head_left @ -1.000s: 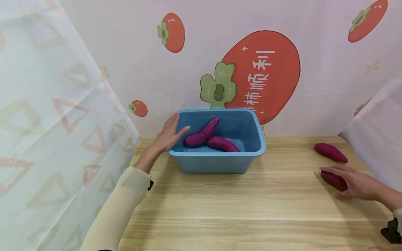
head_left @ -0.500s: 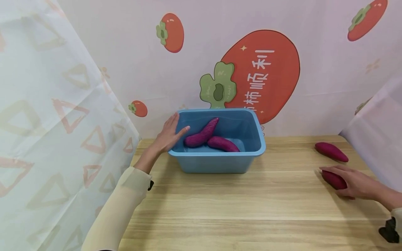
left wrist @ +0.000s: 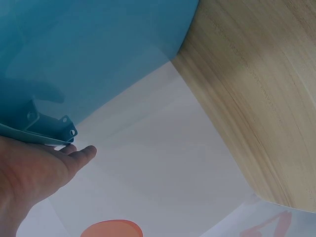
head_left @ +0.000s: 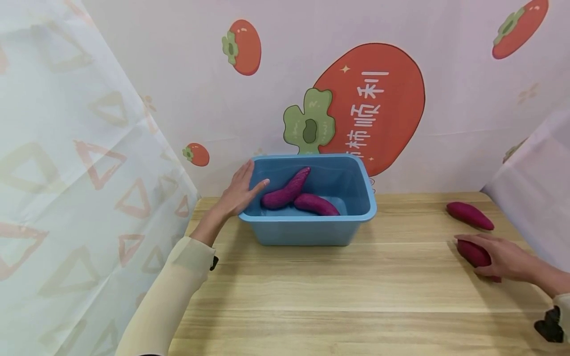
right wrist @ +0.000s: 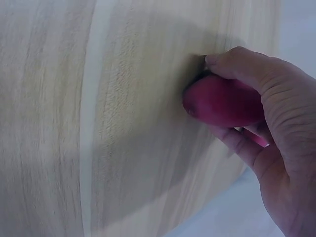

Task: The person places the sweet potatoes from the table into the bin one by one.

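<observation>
My left hand point(head_left: 240, 192) lies on the left rim of a blue plastic bin point(head_left: 307, 232), fingers straight. The left wrist view shows the same hand point(left wrist: 39, 168) under the bin's rim edge. Inside the bin are two purple sweet potatoes, one slanted point(head_left: 287, 190) and one curved point(head_left: 315, 204). Far to the right, my right hand point(head_left: 507, 257) grips another sweet potato point(head_left: 473, 253) low over the table. Seen from the right wrist, thumb and fingers stand on opposite sides of this sweet potato point(right wrist: 222, 101); the palm hides its near end.
Behind the right hand a further sweet potato point(head_left: 469, 216) lies near the table's back right corner. The wooden table point(head_left: 338, 287) is bounded by a printed cloth point(head_left: 463, 99) at the back and cloth walls at both sides.
My right thumb has come in against the sweet potato, and its near end now shows below the thumb. The left hand and the bin have stayed put.
</observation>
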The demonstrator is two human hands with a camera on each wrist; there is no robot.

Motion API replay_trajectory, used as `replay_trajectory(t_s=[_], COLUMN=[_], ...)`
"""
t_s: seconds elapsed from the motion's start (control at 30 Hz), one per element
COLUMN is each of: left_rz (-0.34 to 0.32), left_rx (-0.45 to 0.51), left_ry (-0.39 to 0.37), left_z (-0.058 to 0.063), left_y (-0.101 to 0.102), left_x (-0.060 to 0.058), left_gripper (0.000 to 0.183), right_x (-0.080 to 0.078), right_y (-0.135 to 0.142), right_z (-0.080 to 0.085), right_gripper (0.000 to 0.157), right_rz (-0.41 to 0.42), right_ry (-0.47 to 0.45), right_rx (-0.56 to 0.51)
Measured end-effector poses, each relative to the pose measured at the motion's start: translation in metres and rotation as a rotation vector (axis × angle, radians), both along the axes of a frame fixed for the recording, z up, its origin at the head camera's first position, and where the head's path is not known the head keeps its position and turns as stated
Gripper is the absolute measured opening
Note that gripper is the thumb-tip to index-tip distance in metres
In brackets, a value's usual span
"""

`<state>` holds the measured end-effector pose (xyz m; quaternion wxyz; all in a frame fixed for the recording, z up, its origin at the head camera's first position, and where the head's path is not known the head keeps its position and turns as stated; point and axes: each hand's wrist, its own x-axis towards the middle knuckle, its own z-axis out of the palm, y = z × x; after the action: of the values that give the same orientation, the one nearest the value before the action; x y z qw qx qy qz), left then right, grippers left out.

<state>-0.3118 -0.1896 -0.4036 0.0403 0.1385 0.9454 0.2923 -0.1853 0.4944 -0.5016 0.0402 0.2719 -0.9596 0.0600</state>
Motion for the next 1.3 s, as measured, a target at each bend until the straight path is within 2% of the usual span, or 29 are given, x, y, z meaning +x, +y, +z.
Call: replay_trajectory(t_s=[0.13,0.53,0.83,0.93,1.13,1.3], left_rz=[0.000,0.004,0.001,0.000,0.000,-0.001], left_rx=[0.007,0.010,0.008,0.009,0.007,0.011], left_ry=[0.002,0.001,0.004,0.001,-0.001,-0.004], left_z=[0.000,0.000,0.001,0.001,0.000,0.000], left_y=[-0.001,-0.001,-0.001,0.000,0.000,0.000], left_x=[0.000,-0.001,-0.001,0.000,0.001,0.002], left_gripper=[0.103,0.106,0.101,0.101,0.102,0.102], right_x=[-0.002,-0.010,-0.018,-0.019,-0.020,-0.019], right_y=[-0.002,-0.003,-0.008,-0.013,-0.020,-0.024], right_z=[0.004,0.010,0.013,0.017,0.025,0.030], right_gripper=[0.096,0.095,0.087,0.082,0.074,0.074], right_rz=[-0.006,-0.026,0.013,-0.006,-0.062,-0.093], right_ry=[0.027,0.016,0.099,0.111,0.067,0.067], right_rx=[-0.033,-0.112,-0.150,-0.148,-0.139,-0.135])
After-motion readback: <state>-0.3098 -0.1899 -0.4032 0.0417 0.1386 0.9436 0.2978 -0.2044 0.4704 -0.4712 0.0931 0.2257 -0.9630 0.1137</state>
